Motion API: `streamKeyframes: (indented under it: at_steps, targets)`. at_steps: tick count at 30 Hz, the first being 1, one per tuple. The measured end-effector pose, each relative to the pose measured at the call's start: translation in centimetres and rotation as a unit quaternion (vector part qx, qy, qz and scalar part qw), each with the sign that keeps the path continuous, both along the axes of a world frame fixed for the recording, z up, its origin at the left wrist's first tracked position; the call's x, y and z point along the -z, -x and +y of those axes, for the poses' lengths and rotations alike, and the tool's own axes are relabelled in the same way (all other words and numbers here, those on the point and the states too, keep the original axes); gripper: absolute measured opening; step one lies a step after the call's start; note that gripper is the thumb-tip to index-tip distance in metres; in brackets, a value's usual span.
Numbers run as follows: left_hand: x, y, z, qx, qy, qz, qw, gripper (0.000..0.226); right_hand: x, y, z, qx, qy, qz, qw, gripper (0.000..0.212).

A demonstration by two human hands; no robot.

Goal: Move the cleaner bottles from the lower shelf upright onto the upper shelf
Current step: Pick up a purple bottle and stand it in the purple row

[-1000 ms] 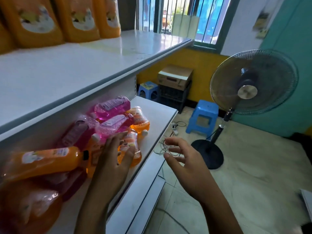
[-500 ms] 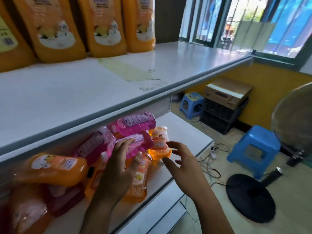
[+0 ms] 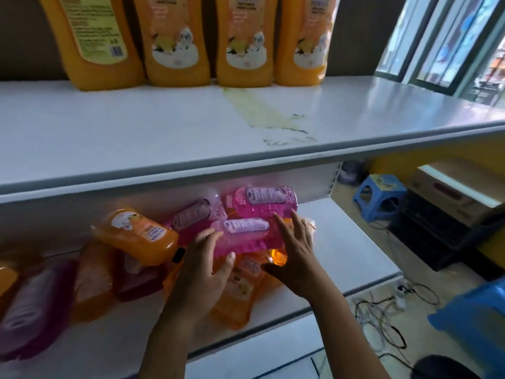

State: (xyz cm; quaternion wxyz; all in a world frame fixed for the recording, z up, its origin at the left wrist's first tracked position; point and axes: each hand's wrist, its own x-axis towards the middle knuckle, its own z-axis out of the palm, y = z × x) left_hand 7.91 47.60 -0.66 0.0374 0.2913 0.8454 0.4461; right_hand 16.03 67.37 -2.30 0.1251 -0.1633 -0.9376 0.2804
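Several pink and orange cleaner bottles lie in a pile on the white lower shelf (image 3: 347,242). Topmost in front is a pink bottle (image 3: 243,232) lying on its side with its label up. My left hand (image 3: 205,266) grips its left end, fingers on top and thumb in front. My right hand (image 3: 296,253) grips its right end, fingers reaching over it and thumb underneath. Another pink bottle (image 3: 266,201) lies just behind, and an orange bottle (image 3: 136,235) lies to the left. Several tall orange bottles (image 3: 177,39) stand upright at the back of the upper shelf (image 3: 136,132).
A yellow stain (image 3: 259,110) marks the upper shelf's bare front area. To the right on the floor are a blue stool (image 3: 378,195), a cardboard box (image 3: 453,187) on a black crate (image 3: 437,233), and loose cables (image 3: 382,321). A window (image 3: 437,42) is at the upper right.
Both hands have reached forward onto the front pink bottle; the right hand came in from beyond the shelf edge. The view has swung left and closer to the shelves.
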Motion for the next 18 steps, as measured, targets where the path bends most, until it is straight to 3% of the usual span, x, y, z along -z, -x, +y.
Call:
streamKeyframes:
  at_steps: [6, 12, 18]
  targets:
    - [1.0, -0.8, -0.1, -0.02, -0.012, -0.033, 0.999, 0.053, 0.8, 5.2, 1.2, -0.08, -0.133, -0.032, 0.987, 0.088]
    - [2.2, -1.6, 0.3, -0.021, -0.047, -0.024, 0.998, 0.045, 1.5, 4.9, 0.9, -0.08, -0.109, 0.037, 0.99, 0.077]
    - [2.1, -1.2, -0.3, -0.001, -0.087, -0.057, 0.995, 0.038, 0.7, 4.8, 0.8, -0.098, -0.079, 0.031, 0.992, 0.069]
